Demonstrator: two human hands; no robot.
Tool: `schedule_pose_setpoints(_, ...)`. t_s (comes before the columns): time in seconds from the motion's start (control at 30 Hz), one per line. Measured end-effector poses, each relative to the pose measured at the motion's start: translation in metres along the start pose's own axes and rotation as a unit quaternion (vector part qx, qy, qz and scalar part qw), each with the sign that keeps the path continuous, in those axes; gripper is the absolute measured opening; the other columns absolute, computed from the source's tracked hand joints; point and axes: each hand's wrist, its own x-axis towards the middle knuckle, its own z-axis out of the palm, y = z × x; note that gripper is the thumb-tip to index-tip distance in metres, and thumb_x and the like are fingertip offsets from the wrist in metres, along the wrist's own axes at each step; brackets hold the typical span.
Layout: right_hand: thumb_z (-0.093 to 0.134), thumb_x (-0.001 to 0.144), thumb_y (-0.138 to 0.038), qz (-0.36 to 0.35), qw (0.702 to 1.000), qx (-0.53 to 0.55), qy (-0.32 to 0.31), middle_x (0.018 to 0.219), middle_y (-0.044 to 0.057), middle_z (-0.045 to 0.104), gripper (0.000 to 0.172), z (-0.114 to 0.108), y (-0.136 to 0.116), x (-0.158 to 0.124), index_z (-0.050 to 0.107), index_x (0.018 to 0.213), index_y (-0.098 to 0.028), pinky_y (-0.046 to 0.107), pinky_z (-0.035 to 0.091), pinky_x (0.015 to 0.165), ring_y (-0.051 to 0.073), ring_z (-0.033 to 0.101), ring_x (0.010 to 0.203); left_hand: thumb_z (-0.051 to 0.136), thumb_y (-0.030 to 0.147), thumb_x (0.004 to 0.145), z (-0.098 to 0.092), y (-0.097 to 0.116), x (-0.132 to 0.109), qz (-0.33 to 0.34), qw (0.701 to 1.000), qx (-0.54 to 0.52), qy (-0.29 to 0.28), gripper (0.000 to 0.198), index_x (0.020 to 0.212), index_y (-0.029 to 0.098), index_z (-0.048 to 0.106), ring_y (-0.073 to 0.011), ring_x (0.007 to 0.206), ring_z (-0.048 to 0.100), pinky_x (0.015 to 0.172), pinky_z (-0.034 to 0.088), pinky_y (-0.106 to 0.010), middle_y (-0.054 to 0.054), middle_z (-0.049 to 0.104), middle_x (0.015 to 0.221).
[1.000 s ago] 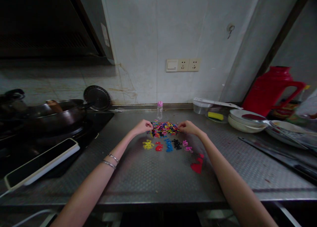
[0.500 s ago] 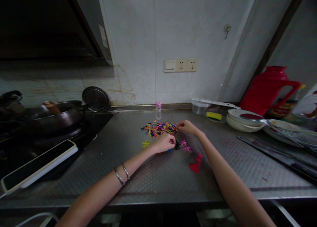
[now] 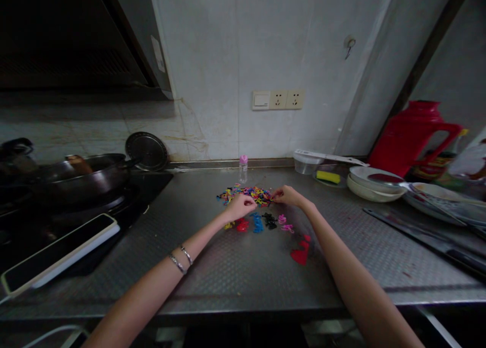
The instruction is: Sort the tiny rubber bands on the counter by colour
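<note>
Multicol. band pile (image 3: 250, 191) is being borne by textured metal counter (image 3: 266, 277) below tiled wall (image 3: 212, 59); L hand (image 3: 240, 207) & R hand (image 3: 287, 195) are being held curled nr it, grip unclear.

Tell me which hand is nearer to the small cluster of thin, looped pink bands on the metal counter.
Right. The right hand is just beyond the pink bands; the left hand is farther off, to their left.
</note>
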Motion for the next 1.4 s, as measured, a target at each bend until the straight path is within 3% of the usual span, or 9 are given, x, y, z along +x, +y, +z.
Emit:
schedule_pose_setpoints(0.2, 0.054, 0.062, -0.020, 0.002, 0.999, 0.035, -0.007, 0.059, 0.000, 0.062, 0.032, 0.001, -0.002, -0.001, 0.069, 0.090, -0.014, 0.018, 0.036, 0.048, 0.010, 0.050, 0.051, 0.052, 0.030, 0.071, -0.028, -0.038, 0.005, -0.090, 0.992, -0.061, 0.058, 0.028, 0.074, 0.008, 0.068, -0.0129, 0.057, 0.054, 0.054, 0.038, -0.021, -0.005, 0.065, 0.064)
schedule_pose_setpoints(0.37, 0.057, 0.061, -0.021, -0.018, 0.998, 0.055, -0.004, 0.061, 0.000, 0.062, 0.031, 0.000, 0.000, -0.001, 0.068, 0.089, -0.013, 0.018, 0.037, 0.050, 0.010, 0.050, 0.054, 0.052, 0.027, 0.069, -0.041, -0.044, 0.002, -0.142, 0.981, -0.093, 0.094, 0.026, 0.077, 0.007, 0.068, -0.0106, 0.052, 0.050, 0.050, 0.035, -0.020, -0.004, 0.063, 0.061)
schedule_pose_setpoints(0.57, 0.055, 0.060, -0.017, -0.025, 0.998, 0.054, 0.014, 0.061, -0.001, 0.062, 0.029, -0.006, -0.003, -0.001, 0.068, 0.086, -0.012, 0.018, 0.037, 0.050, 0.010, 0.051, 0.055, 0.055, 0.029, 0.067, -0.046, -0.053, 0.003, -0.146, 0.980, -0.092, 0.101, 0.027, 0.076, 0.007, 0.068, -0.0110, 0.053, 0.050, 0.050, 0.035, -0.021, -0.004, 0.062, 0.060)
schedule_pose_setpoints(0.77, 0.052, 0.061, -0.014, -0.086, 0.990, 0.107, -0.021, 0.066, 0.002, 0.065, 0.024, 0.003, -0.049, -0.002, 0.066, 0.080, -0.011, 0.017, 0.041, 0.053, 0.011, 0.055, 0.059, 0.058, 0.026, 0.064, -0.048, -0.067, 0.005, -0.141, 0.985, -0.088, 0.039, 0.025, 0.077, 0.007, 0.067, -0.0100, 0.052, 0.050, 0.050, 0.036, -0.020, -0.005, 0.063, 0.062)
schedule_pose_setpoints(0.87, 0.049, 0.062, -0.012, -0.167, 0.977, 0.118, -0.064, 0.067, 0.001, 0.065, 0.024, 0.016, -0.081, -0.006, 0.067, 0.078, -0.012, 0.018, 0.042, 0.056, 0.010, 0.056, 0.060, 0.058, 0.026, 0.063, -0.048, -0.066, 0.004, -0.120, 0.991, -0.065, -0.002, 0.025, 0.076, 0.007, 0.067, -0.0094, 0.052, 0.049, 0.049, 0.034, -0.020, -0.004, 0.062, 0.061)
schedule_pose_setpoints(1.03, 0.047, 0.060, -0.008, -0.244, 0.958, 0.097, -0.119, 0.069, 0.001, 0.066, 0.029, 0.031, -0.118, -0.020, 0.068, 0.080, -0.014, 0.018, 0.041, 0.056, 0.011, 0.057, 0.062, 0.060, 0.028, 0.063, -0.047, -0.057, 0.001, -0.079, 0.994, -0.036, -0.073, 0.026, 0.079, 0.009, 0.069, -0.0090, 0.054, 0.047, 0.051, 0.033, -0.019, -0.003, 0.062, 0.064)
schedule_pose_setpoints(1.23, 0.050, 0.062, -0.011, -0.265, 0.951, 0.069, -0.140, 0.070, 0.001, 0.066, 0.029, 0.032, -0.125, -0.025, 0.069, 0.084, -0.014, 0.017, 0.040, 0.057, 0.011, 0.056, 0.062, 0.060, 0.025, 0.063, -0.048, -0.049, -0.003, -0.057, 0.992, -0.005, -0.117, 0.024, 0.079, 0.010, 0.070, -0.0083, 0.053, 0.043, 0.051, 0.031, -0.019, -0.001, 0.060, 0.061)
schedule_pose_setpoints(1.4, 0.050, 0.065, -0.016, -0.214, 0.968, 0.096, -0.087, 0.072, 0.001, 0.066, 0.029, 0.022, -0.104, -0.015, 0.068, 0.087, -0.013, 0.019, 0.040, 0.058, 0.011, 0.055, 0.064, 0.056, 0.023, 0.066, -0.048, -0.047, -0.003, -0.049, 0.992, 0.009, -0.114, 0.022, 0.078, 0.011, 0.070, -0.0087, 0.053, 0.044, 0.052, 0.031, -0.019, -0.001, 0.060, 0.061)
